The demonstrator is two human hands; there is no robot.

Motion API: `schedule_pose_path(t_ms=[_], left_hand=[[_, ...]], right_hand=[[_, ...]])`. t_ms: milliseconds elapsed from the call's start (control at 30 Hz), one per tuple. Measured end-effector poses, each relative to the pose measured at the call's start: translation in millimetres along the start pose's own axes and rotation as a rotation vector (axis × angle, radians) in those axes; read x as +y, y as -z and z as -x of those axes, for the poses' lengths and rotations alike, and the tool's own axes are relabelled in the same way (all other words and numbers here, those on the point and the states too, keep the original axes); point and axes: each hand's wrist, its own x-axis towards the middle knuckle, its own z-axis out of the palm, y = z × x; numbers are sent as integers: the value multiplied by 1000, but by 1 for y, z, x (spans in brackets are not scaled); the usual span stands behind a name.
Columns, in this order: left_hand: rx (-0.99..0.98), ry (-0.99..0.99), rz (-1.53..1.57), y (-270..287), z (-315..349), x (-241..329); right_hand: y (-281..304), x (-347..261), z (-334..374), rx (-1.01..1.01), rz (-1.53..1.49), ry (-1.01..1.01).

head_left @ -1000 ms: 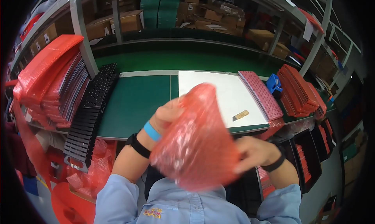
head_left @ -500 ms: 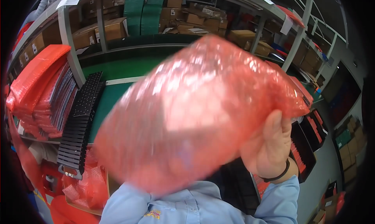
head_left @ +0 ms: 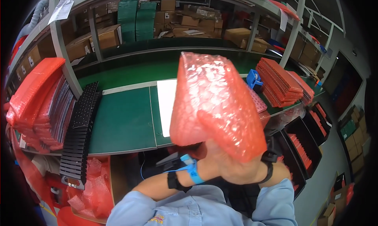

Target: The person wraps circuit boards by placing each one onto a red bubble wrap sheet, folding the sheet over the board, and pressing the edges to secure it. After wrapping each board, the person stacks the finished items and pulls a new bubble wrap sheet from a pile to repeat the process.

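A red translucent bubble-wrap bag [head_left: 220, 96] stands up in front of me, above the workbench's near edge. At its lower end my left hand [head_left: 224, 163], with a blue wrist strap [head_left: 193, 171], grips the wrap; the fingers are mostly covered by it. My right hand [head_left: 254, 171] meets the left one at the same lower end and also holds the bag, its fingers largely hidden. The wrap bulges and folds over near the hands. Whatever the bag contains cannot be made out. Behind it, a white sheet [head_left: 166, 104] lies on the green bench top [head_left: 122, 117].
A black slotted rack [head_left: 76, 147] and a stack of red-wrapped packs [head_left: 41, 104] stand left. Red-wrapped flat packs [head_left: 278, 82] and a blue tape dispenser [head_left: 254, 78] sit right. Black bins [head_left: 301, 143] stand at right; a carton [head_left: 114, 175] of bubble wrap is lower left.
The bag has turned from lying broadly across the view to standing upright and narrower, uncovering the bench and white sheet. My left hand has come into sight beside the right at its lower end.
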Motion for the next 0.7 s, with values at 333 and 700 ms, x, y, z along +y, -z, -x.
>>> schedule_pose_path(t_ms=[333, 700], left_hand=[[-162, 497, 515, -13, 30, -72], [-144, 1003, 1127, 84, 19, -43]], right_hand=[[15, 32, -5, -103, -344, -523], [128, 188, 96, -36, -688, 126]])
